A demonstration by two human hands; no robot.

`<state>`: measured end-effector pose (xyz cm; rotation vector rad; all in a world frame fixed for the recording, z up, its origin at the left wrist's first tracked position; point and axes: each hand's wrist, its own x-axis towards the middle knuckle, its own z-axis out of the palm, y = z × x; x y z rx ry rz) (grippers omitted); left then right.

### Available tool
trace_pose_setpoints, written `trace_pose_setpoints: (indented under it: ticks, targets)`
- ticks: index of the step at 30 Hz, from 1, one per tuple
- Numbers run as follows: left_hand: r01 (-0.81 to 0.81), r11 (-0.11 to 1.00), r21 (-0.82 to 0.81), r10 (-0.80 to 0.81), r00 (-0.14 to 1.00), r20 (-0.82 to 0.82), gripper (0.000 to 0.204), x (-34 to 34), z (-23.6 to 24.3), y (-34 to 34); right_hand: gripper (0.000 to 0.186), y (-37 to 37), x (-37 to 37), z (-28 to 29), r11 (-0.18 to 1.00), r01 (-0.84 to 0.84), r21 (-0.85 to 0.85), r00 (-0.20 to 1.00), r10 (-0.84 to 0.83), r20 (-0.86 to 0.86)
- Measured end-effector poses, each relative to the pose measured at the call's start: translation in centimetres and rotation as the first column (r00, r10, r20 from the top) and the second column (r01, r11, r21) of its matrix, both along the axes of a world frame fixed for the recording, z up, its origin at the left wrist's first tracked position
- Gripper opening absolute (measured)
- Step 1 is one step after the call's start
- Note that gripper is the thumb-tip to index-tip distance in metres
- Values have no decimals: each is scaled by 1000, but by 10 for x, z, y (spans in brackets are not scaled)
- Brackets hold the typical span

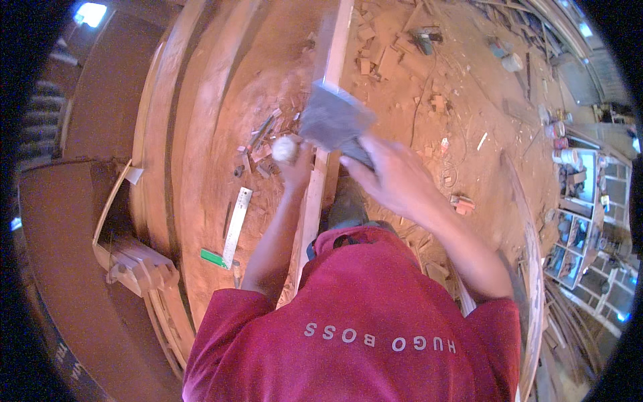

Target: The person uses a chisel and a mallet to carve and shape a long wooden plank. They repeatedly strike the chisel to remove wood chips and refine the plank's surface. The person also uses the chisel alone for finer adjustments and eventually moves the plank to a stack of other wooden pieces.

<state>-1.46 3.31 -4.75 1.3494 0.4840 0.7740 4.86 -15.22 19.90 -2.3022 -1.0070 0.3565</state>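
One wooden beam (339, 50), narrow and pale-edged, running lengthwise before a worker in a red short-sleeved shirt (375, 295). One tool with a broad, flat grey blade (335, 117), blurred, its handle gripped in the closed fingers of the right hand (383, 171); the blade overlaps the beam from where I stand, though contact between them I cannot tell. One left hand (299, 164), low at the beam's left side; whether its fingers clasp the wood or anything else I cannot make out. One pale round object (283, 149), blurred, immediately beside that hand, kind uncertain. To the left, on brown ground: one try square (237, 228), metal blade, green stock, lying apart from the beam. Beyond the left hand, assorted small scraps (258, 144). Right of the beam, scattered wood offcuts (383, 61); farther off, one white bucket (512, 62). At far right, several paint cans (566, 156), grouped together.
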Motion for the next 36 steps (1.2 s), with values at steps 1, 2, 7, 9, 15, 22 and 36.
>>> trace_pose_setpoints:
  ticks: [1,2,7,9,15,22,36]
  targets:
    - [-28,984,-175,28,1000,-3,17,-1,-2,7,31,-3,2,-1,998,51,23,998,-50,-31]
    - [-164,902,-400,162,986,-38,15,7,29,5,31,-9,1,-4,993,115,35,992,-112,-65]
    - [-424,899,-110,432,900,59,12,-9,61,33,24,-34,-8,-24,912,410,12,831,-368,-417]
    - [-266,907,327,268,963,37,14,-19,61,19,19,-43,-17,-36,872,489,-32,745,-436,-505]
    - [307,891,334,-381,906,186,22,-19,90,-44,15,-47,-39,-57,769,624,-141,598,-586,-547]
    - [190,933,307,-229,969,96,24,-8,70,-32,15,-13,-40,-41,827,540,-155,695,-542,-472]
    - [154,987,45,-160,968,193,26,-16,58,-19,50,4,-49,-15,865,480,-144,848,-500,-178]
